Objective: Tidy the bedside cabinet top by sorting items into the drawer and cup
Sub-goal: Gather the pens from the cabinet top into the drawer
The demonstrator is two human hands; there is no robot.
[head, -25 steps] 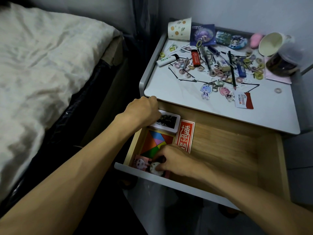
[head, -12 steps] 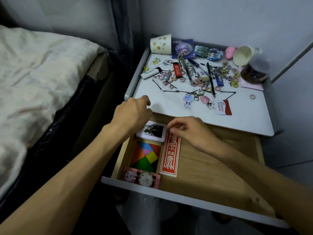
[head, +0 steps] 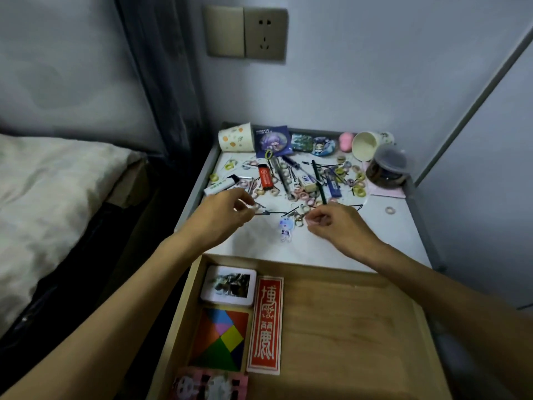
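The white cabinet top (head: pixel 375 243) is strewn with small hair rings, black hairpins, a red lighter (head: pixel 265 177), a white lighter (head: pixel 222 186), a blue lighter (head: pixel 333 186) and a dark pencil (head: pixel 318 183). My left hand (head: pixel 227 215) pinches a small ring (head: pixel 255 207) at its fingertips. My right hand (head: pixel 334 226) hovers with curled fingers just right of a blue figure charm (head: pixel 285 230); whatever lies under those fingers is hidden. The open wooden drawer (head: pixel 346 327) holds a white card box (head: pixel 229 285), a tangram (head: pixel 220 339), a red sticker (head: pixel 266 324) and a pink card (head: pixel 210 385).
Two paper cups lie on their sides at the back, one left (head: pixel 235 138) and one right (head: pixel 367 144), beside a lidded jar (head: pixel 389 168) and several badges. A lone ring (head: pixel 390 210) sits at the right. The bed (head: pixel 43 197) is left; a wall socket (head: pixel 265 34) above.
Both hands left the drawer and rose to the cabinet top: the right from the pink card at the drawer's front, the left from the white card box. My view tilted up.
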